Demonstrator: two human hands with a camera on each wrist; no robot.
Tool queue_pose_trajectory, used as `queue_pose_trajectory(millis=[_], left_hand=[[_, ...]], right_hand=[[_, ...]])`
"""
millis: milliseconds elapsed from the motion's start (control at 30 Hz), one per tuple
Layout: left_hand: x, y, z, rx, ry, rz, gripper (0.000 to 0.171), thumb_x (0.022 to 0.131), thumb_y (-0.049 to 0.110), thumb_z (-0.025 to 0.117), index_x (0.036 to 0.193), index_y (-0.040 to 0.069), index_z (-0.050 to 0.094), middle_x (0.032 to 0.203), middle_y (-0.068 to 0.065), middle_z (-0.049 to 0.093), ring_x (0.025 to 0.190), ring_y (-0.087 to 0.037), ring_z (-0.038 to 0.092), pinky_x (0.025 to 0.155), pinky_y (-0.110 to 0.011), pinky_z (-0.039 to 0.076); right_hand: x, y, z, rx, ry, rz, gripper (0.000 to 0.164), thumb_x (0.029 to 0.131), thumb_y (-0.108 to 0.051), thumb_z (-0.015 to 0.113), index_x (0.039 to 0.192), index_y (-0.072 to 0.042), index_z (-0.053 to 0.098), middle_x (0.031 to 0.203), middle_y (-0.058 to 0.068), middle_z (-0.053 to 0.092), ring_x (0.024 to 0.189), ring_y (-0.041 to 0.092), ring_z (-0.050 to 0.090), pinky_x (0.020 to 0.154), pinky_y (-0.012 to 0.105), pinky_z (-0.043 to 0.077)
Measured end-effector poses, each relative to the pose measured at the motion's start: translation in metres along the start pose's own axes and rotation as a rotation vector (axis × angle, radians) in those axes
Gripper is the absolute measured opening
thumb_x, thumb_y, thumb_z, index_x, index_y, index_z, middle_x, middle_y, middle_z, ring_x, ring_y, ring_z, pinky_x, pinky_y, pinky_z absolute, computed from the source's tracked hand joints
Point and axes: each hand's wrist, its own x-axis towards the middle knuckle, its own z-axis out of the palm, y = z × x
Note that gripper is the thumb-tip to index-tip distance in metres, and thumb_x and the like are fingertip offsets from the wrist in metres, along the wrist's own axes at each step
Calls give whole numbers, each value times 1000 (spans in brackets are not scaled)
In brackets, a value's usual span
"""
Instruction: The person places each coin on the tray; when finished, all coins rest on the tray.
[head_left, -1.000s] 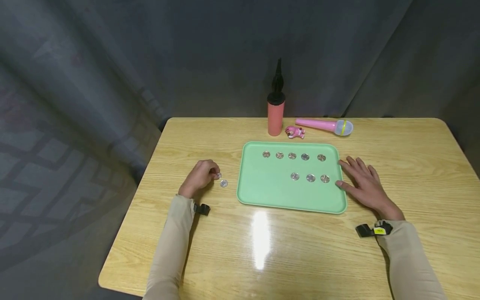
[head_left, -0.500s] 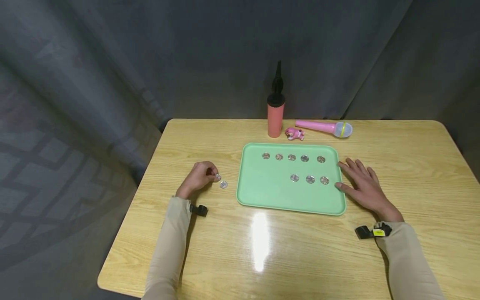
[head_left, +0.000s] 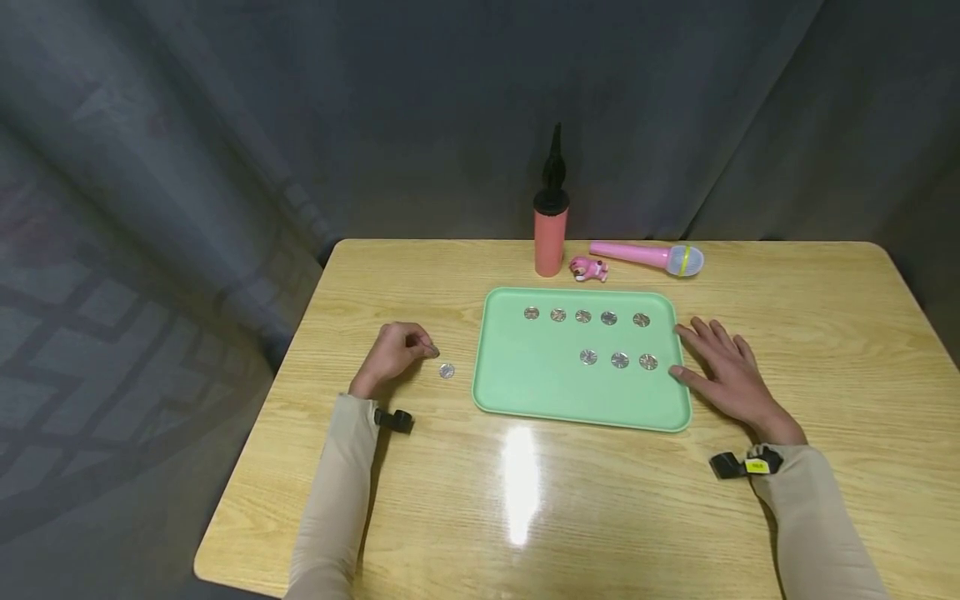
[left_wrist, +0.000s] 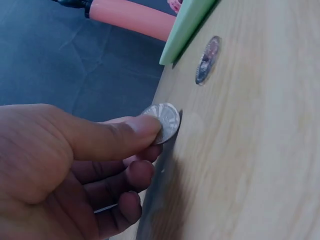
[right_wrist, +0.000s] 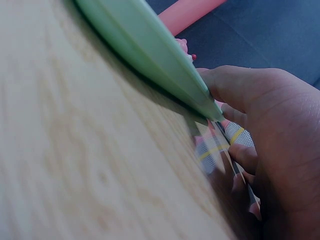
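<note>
Between thumb and fingers my left hand [head_left: 393, 352] pinches a silver coin [left_wrist: 168, 122], tilted on edge close to the wooden tabletop. A second coin [head_left: 447, 371] lies flat on the wood, between that hand and the green tray [head_left: 525, 400]. On the tray several coins sit in two rows: a longer far row with a coin [head_left: 582, 317] at its middle, and a shorter near row with a coin [head_left: 619, 360] in it. Along the tray's right edge rests my right hand [head_left: 723, 375], fingers spread, thumb and forefinger touching the rim. It holds nothing.
Behind the tray stands a coral hand pump [head_left: 550, 242] with a black top. Beside it lie a pink toy figure [head_left: 588, 268] and a pink toy microphone [head_left: 648, 255]. A dark curtain [head_left: 450, 125] hangs behind the table [head_left: 600, 517].
My left hand has drawn slightly left, with the pinched coin tipped from a visible face to nearly edge-on in the head view. The right hand stays at the tray's edge.
</note>
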Motion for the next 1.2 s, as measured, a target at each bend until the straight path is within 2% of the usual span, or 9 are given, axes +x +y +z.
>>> queue_pose_trajectory(millis=[200, 433, 567, 700, 1000, 1200], left_hand=[[1, -1, -2, -39, 28, -24, 4, 91, 3, 70, 90, 2, 73, 88, -15, 74, 75, -17, 64, 69, -26, 51], [3, 3, -4, -102, 48, -50, 7, 92, 4, 69, 93, -1, 73, 86, -17, 71, 65, -15, 58, 56, -21, 46], [6, 7, -3, -138, 65, -57, 7, 91, 4, 70, 93, -2, 73, 85, -18, 70, 63, -15, 56, 54, -20, 46], [11, 15, 2, -189, 80, -84, 7, 89, 3, 71, 93, -3, 72, 84, -16, 69, 66, -13, 55, 57, -19, 46], [24, 35, 15, -251, 86, -94, 8, 87, 2, 73, 92, -4, 72, 82, -12, 67, 69, -12, 53, 60, -18, 45], [31, 44, 24, -248, 80, -65, 8, 86, 4, 75, 90, -3, 73, 80, -12, 68, 68, -12, 54, 61, -19, 45]], right_hand=[[0, 0, 0, -1, 0, -2, 69, 98, -33, 60, 158, -13, 30, 163, 31, 16, 154, 49, 2, 119, 67, -10], [1, -1, -1, -8, -3, 8, 70, 99, -34, 60, 158, -12, 29, 164, 30, 15, 155, 48, 0, 119, 67, -10], [1, -1, -1, -5, -3, 13, 70, 99, -34, 60, 158, -12, 29, 164, 31, 15, 155, 48, 0, 119, 68, -10], [0, -1, -1, -3, -5, 13, 70, 99, -34, 60, 158, -12, 30, 164, 31, 15, 155, 49, 1, 119, 68, -10], [0, -1, 0, -8, -4, 19, 70, 99, -35, 60, 158, -12, 29, 164, 31, 15, 154, 49, 1, 119, 68, -9], [0, -1, 0, -6, -10, 24, 70, 99, -36, 59, 157, -12, 29, 164, 31, 15, 154, 49, 1, 119, 68, -10]])
